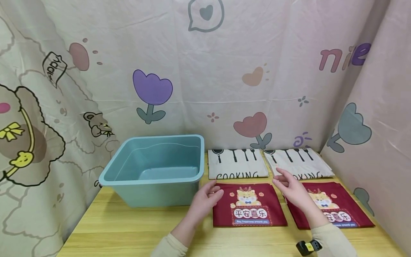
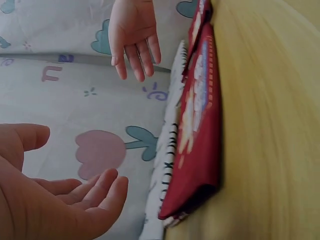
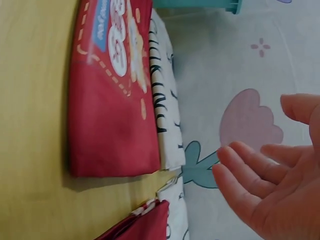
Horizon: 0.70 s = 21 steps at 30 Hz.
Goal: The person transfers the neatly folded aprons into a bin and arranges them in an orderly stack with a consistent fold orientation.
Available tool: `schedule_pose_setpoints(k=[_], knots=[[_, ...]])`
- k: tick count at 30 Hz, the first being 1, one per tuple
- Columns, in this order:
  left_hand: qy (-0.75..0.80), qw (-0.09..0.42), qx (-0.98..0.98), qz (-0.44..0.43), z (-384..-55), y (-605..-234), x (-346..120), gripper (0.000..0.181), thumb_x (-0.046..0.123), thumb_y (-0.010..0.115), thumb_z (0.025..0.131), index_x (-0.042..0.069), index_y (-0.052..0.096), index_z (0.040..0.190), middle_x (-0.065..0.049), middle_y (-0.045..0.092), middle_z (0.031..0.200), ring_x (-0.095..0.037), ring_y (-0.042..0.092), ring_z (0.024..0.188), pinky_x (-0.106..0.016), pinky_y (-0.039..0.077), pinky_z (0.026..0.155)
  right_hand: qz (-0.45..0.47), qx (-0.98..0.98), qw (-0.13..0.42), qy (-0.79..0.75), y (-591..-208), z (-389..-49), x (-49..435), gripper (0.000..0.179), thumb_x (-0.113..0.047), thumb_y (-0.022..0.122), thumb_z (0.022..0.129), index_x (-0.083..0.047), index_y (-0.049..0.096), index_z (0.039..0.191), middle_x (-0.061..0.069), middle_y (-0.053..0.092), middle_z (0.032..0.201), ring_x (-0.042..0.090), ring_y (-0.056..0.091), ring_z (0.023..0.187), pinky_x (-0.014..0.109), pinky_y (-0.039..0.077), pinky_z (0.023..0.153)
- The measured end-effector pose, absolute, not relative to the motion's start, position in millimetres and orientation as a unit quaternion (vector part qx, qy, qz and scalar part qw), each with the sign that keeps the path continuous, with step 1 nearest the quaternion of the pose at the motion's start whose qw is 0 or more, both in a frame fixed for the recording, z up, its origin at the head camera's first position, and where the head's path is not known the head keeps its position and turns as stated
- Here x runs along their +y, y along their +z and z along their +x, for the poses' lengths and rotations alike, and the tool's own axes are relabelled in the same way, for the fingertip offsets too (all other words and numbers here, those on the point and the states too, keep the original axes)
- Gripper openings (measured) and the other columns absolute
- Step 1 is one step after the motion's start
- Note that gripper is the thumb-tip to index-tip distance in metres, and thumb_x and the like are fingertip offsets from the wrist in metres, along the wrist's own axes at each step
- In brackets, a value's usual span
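My left hand (image 1: pixel 204 200) hovers by the left edge of a folded dark red cloth (image 1: pixel 221 214) printed with a cartoon animal and lettering. Over the gap between that cloth and a second folded red cloth (image 1: pixel 353 203) is my right hand (image 1: pixel 293 191). Both hands have loosely bent fingers and hold nothing; the left wrist view shows both palms facing each other above the cloths. Behind the red cloths lie two folded white cloths with black utensil prints and COOKING lettering, the left one (image 1: pixel 237 166) and the right one (image 1: pixel 298 166).
A blue-green plastic tub (image 1: pixel 154 194) stands at the left of the wooden table (image 1: pixel 135 232), with nothing visible inside. A patterned curtain (image 1: pixel 205 71) hangs behind the table and along its sides. The right wrist carries a black band (image 1: pixel 308 247).
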<state>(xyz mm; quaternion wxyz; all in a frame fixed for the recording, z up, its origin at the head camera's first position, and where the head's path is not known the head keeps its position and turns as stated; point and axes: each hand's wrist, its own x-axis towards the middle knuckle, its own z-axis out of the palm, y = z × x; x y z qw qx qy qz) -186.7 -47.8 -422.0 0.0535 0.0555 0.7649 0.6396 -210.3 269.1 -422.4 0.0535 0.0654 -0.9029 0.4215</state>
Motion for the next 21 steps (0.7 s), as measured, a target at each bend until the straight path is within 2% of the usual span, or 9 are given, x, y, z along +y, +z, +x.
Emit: schedule_pose_setpoints(k=[3,8,13,21], knots=[[0.627,0.068,0.775,0.043,-189,-428,-48,0.071,0.036,0.07,0.092,-0.003,0.043,0.146,-0.021,0.057,0.135,-0.035,0.059,0.116,-0.045,0.054,0.09,0.049,-0.912,0.024,0.407,-426,-211,271,0.068,-0.032,0.057,0.101,0.009,0.03,0.148,0.032,0.055,0.129,0.046,0.057,0.117,0.053,0.049,0.094],[0.613,0.072,0.786,0.036,-191,-437,-50,0.071,0.036,0.07,0.092,-0.004,0.043,0.145,-0.025,0.054,0.135,-0.041,0.055,0.12,-0.05,0.051,0.094,0.031,-0.921,-0.002,0.387,-433,-212,274,0.067,-0.03,0.058,0.101,0.011,0.031,0.146,0.033,0.057,0.126,0.046,0.056,0.117,0.054,0.049,0.094],[0.607,0.075,0.791,0.027,-192,-441,-52,0.075,0.037,0.07,0.091,-0.005,0.04,0.147,-0.028,0.05,0.138,-0.045,0.051,0.123,-0.053,0.048,0.097,0.026,-0.931,-0.023,0.364,-438,-214,278,0.064,-0.028,0.06,0.099,0.013,0.037,0.142,0.028,0.062,0.117,0.038,0.062,0.103,0.047,0.054,0.084],[0.606,0.104,0.789,0.008,-194,-443,-56,0.076,0.038,0.069,0.092,-0.004,0.039,0.147,-0.029,0.046,0.142,-0.047,0.044,0.129,-0.06,0.046,0.096,0.006,-0.945,-0.055,0.322,-444,-215,279,0.071,-0.035,0.062,0.097,0.014,0.037,0.141,0.028,0.062,0.112,0.029,0.063,0.092,0.047,0.054,0.08]])
